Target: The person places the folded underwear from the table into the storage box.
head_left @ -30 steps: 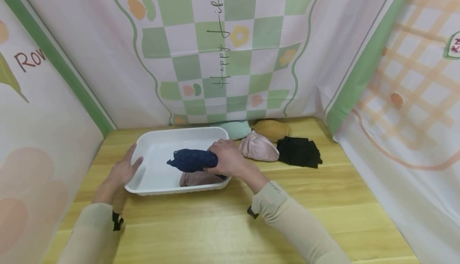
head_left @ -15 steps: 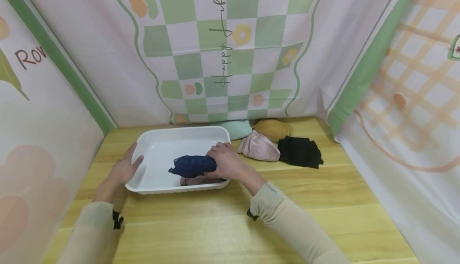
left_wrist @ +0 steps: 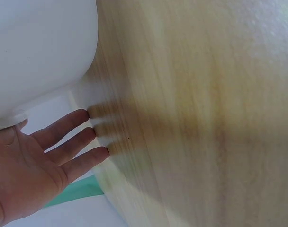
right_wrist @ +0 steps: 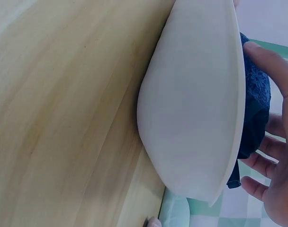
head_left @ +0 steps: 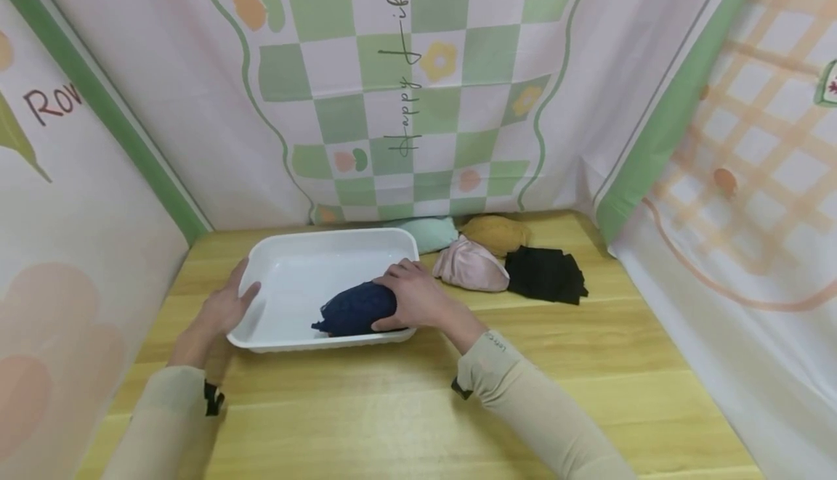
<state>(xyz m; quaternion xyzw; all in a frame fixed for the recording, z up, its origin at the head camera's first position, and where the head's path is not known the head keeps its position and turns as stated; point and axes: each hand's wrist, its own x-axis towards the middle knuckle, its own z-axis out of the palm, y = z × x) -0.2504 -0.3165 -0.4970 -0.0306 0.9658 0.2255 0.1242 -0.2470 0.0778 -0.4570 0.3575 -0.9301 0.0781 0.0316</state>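
Inside the white plastic tray (head_left: pixel 281 247), at its near right corner, lies a navy lace garment (head_left: pixel 356 309), bundled into an oblong. My right hand (head_left: pixel 418 295) holds its right end, reaching over the tray's right rim. In the right wrist view, my thumb rests on the lace (right_wrist: pixel 257 85) and the other fingers curve round the far side. My left hand (head_left: pixel 225 309) is at the tray's left end, thumb over the rim. The left wrist view shows several straight fingers (left_wrist: pixel 70 144) outside the tray wall. A dusky pink bundle under the navy one is almost wholly hidden.
Beyond the tray's right end lie a mint bundle (head_left: pixel 428 234), a mustard bundle (head_left: pixel 497 234), a pale pink bundle (head_left: pixel 471 266) and a folded black cloth (head_left: pixel 546 274). They sit on a wooden table (head_left: pixel 353 415). Patterned curtains (head_left: pixel 418 95) rise behind and beside it.
My right hand has lowered the navy garment into the tray's near right corner, and it now covers the dusky pink bundle. My left hand has stayed at the tray's left end.
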